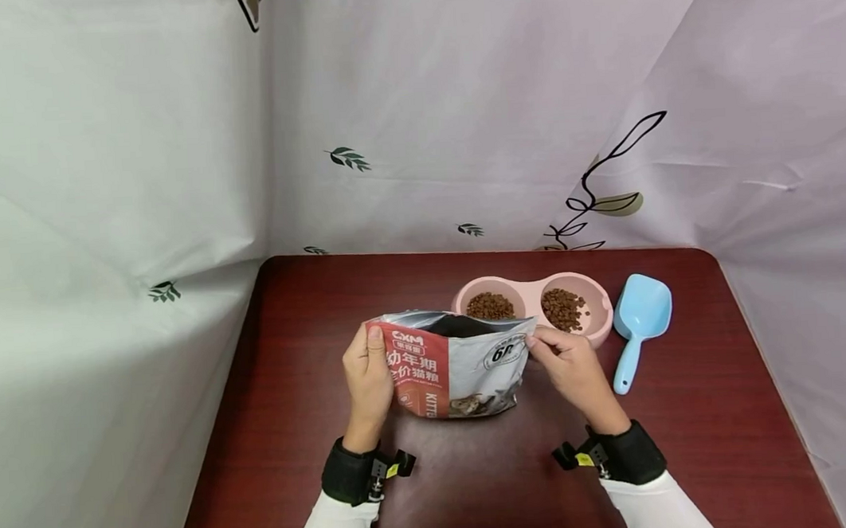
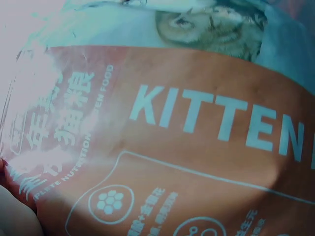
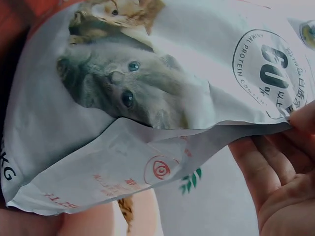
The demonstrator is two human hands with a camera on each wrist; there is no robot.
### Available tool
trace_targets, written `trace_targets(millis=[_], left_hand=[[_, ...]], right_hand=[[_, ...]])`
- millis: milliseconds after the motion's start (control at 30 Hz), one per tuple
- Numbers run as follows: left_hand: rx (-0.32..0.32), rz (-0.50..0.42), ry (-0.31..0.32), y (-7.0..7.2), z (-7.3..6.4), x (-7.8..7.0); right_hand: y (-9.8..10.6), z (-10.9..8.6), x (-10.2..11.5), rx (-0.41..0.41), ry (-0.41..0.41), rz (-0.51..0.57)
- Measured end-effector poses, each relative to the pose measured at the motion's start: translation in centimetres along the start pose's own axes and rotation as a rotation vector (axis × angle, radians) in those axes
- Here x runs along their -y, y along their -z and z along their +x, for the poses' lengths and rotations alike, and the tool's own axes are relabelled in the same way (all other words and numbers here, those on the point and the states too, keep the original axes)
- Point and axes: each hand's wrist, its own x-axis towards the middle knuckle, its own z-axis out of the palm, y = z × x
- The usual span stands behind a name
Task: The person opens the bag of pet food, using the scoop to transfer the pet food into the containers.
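A red and white bag of kitten food (image 1: 446, 378) is held between both hands in the head view, its mouth parted along the top. My left hand (image 1: 369, 382) grips its left edge, thumb on the front face. At the top right corner, my right hand (image 1: 574, 372) pinches the bag's edge between thumb and fingers. The left wrist view is filled by the bag's printed front (image 2: 197, 147), with a bit of the hand at lower left. In the right wrist view, curled fingers (image 3: 268, 164) show beside the bag's folded side (image 3: 123, 162).
Behind the bag stands a pink double bowl (image 1: 531, 294) with brown kibble (image 1: 562, 308) in both sides; the bag overlaps its front. A light blue scoop (image 1: 642, 308) lies right of the bowl on the dark red table (image 1: 310, 302). Pale patterned cloth (image 1: 414, 97) hangs behind.
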Motion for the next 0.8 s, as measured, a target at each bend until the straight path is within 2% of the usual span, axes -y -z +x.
trace_targets(millis=[67, 133, 300, 467, 567, 700, 800], left_hand=[[0.007, -0.003, -0.001, -0.5, 0.1, 0.0], [0.001, 0.005, -0.006, -0.9, 0.3, 0.1], [0.004, 0.003, 0.012, -1.0, 0.5, 0.1], [0.081, -0.035, 0.066, -0.7, 0.6, -0.3], [0.111, -0.019, 0.04, -0.7, 0.8, -0.6], [0.056, 0.011, -0.034, -0.7, 1.0, -0.6], [0.003, 0.009, -0.06, -0.8, 1.1, -0.6]], right_hand=[[0.6, 0.2, 0.9, 0.008, -0.014, -0.014], [0.9, 0.5, 1.5, 0.044, -0.023, 0.016], [0.9, 1.4, 0.3, 0.109, -0.009, 0.186], [0.9, 2.1, 0.1, 0.034, -0.01, 0.122], [0.9, 2.2, 0.2, 0.018, -0.013, 0.107], [0.7, 2.4, 0.3, -0.015, -0.012, 0.124], [0.5, 2.4, 0.3, -0.063, -0.021, 0.181]])
